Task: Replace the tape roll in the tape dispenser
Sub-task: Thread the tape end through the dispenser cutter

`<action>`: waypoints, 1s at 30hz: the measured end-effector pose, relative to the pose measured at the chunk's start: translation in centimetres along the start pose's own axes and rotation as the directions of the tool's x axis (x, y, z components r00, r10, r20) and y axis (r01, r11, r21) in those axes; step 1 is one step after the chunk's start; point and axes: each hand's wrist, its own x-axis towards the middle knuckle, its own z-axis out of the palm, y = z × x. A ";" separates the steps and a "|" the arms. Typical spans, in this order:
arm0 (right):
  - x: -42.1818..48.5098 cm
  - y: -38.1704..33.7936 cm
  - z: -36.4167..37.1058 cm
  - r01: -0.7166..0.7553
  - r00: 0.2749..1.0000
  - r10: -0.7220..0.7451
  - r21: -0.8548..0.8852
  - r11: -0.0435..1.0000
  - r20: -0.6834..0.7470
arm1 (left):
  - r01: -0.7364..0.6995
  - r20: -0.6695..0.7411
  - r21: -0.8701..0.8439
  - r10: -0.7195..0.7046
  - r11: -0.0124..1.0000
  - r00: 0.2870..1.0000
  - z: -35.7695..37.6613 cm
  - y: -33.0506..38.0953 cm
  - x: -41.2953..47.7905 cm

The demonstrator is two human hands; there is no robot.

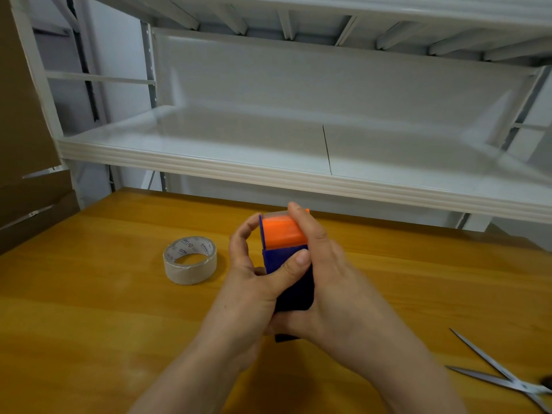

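A blue tape dispenser (294, 282) with an orange top part (282, 233) is held upright above the wooden table (104, 324), in the middle of the view. My left hand (254, 276) grips its left side, thumb pressed on the blue front. My right hand (325, 264) wraps its right side, with a finger reaching over the orange part. A roll of clear tape (190, 259) with a printed cardboard core lies flat on the table, just left of my left hand and apart from it.
Open scissors (504, 379) lie at the table's right front corner. A white metal shelf (298, 171) overhangs the table's far edge. Cardboard boxes (27, 144) stand at the left.
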 end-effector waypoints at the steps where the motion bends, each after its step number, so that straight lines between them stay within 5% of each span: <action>1: 0.0 -0.1 0.2 0.006 1.000 -0.006 0.000 1.000 -0.009 | -0.004 -0.013 0.007 0.004 1.000 1.000 0.0 0.0 0.0; 12: -0.1 -0.1 0.2 0.003 0.998 -0.001 0.034 0.999 -0.064 | 0.065 0.043 -0.013 -0.064 0.998 0.997 -0.2 -0.1 0.3; 15: -0.2 0.1 -0.3 -0.028 0.999 0.029 0.018 0.999 -0.031 | 0.041 0.090 0.213 -0.061 0.976 0.994 -0.9 0.4 0.4; 19: -0.6 -0.2 -1.2 -0.061 0.997 0.063 -0.047 0.997 0.040 | -0.072 -0.019 0.477 0.092 0.876 0.996 -2.6 1.3 0.8; 30: -0.6 -0.6 -1.1 -0.040 0.974 0.079 -0.182 0.983 0.212 | -0.202 -0.082 0.387 0.252 0.900 0.964 -3.4 1.7 1.4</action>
